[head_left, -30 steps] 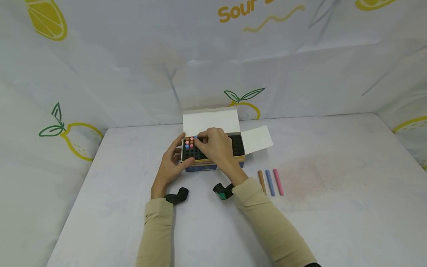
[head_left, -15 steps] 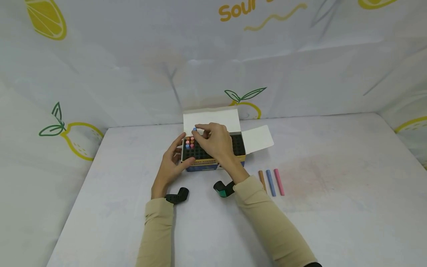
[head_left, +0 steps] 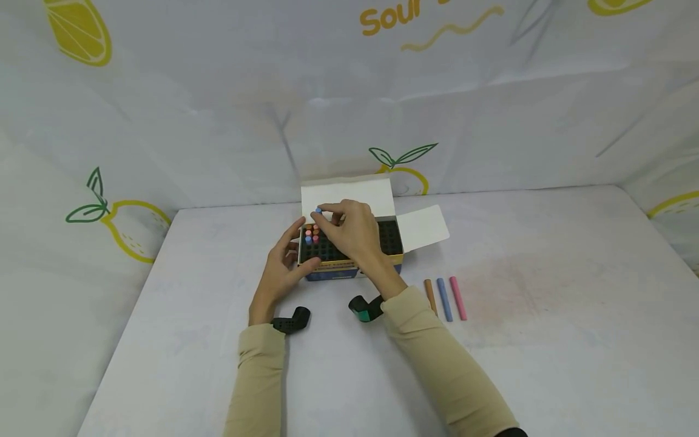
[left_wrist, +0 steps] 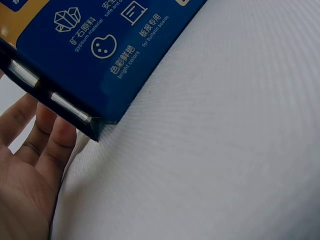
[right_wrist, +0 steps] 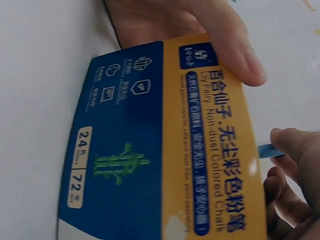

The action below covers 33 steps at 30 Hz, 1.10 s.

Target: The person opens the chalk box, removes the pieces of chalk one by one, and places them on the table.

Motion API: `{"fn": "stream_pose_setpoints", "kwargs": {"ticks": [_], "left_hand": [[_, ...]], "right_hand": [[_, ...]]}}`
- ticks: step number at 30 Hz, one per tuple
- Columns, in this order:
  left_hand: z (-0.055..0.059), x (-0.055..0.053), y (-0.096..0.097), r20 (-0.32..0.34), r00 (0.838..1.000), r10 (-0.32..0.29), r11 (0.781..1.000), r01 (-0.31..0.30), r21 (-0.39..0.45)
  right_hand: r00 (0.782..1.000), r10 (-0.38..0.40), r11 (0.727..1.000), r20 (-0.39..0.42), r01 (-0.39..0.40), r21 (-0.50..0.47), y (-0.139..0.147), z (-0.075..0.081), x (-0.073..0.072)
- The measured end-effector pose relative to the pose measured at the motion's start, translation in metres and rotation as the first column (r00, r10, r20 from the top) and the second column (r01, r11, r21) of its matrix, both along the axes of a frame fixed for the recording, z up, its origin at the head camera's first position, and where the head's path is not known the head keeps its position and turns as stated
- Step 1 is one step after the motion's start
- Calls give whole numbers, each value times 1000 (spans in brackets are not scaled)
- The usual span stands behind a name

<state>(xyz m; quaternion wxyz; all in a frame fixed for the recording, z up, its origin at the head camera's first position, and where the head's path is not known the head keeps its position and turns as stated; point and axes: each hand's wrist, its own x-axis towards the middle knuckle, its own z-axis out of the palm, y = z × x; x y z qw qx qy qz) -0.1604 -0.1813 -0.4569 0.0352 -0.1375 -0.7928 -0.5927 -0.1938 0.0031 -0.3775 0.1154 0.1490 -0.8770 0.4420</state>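
Observation:
My right hand (head_left: 355, 230) pinches a blue chalk stick (head_left: 318, 210) between thumb and fingertips, above the back left of the chalk box (head_left: 333, 274). In the right wrist view that blue stick stands above the box's top edge, its lower part hidden behind the box. My left hand (head_left: 278, 276) grips the box's left end, thumb over the front edge and fingers along the left side. Several chalk sticks stand in the left holes of the black insert (head_left: 326, 250), among them a blue one (head_left: 308, 240) and a pink one (head_left: 315, 239).
The box's white lid (head_left: 346, 195) stands raised at the back, and its side flap (head_left: 423, 227) sticks out to the right. On the table right of the box lie a brown chalk (head_left: 430, 296), a blue chalk (head_left: 445, 300) and a pink chalk (head_left: 458, 298).
My right hand has risen from the box's holes, lifting the blue chalk stick up in front of the lid. For the last half second it has barely moved. My left hand keeps its place.

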Motion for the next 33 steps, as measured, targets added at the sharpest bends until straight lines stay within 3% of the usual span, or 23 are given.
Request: {"fn": "stream_pose_setpoints", "kwargs": {"ticks": [6, 14, 21, 33], "left_hand": [[1, 0, 1, -6, 1000, -6, 1000, 6, 3], [1, -1, 2, 16, 1000, 3, 1000, -3, -14], [1, -1, 2, 21, 1000, 6, 1000, -6, -18], [1, 2, 1, 25, 1000, 14, 1000, -13, -22]], "right_hand": [[997, -5, 996, -72, -2, -92, 2, 8, 0], [995, 9, 986, -103, -26, -165, 8, 23, 10], [996, 40, 979, -85, -56, -196, 19, 30, 23], [994, 93, 970, -59, -104, -219, 41, 28, 43]]}}
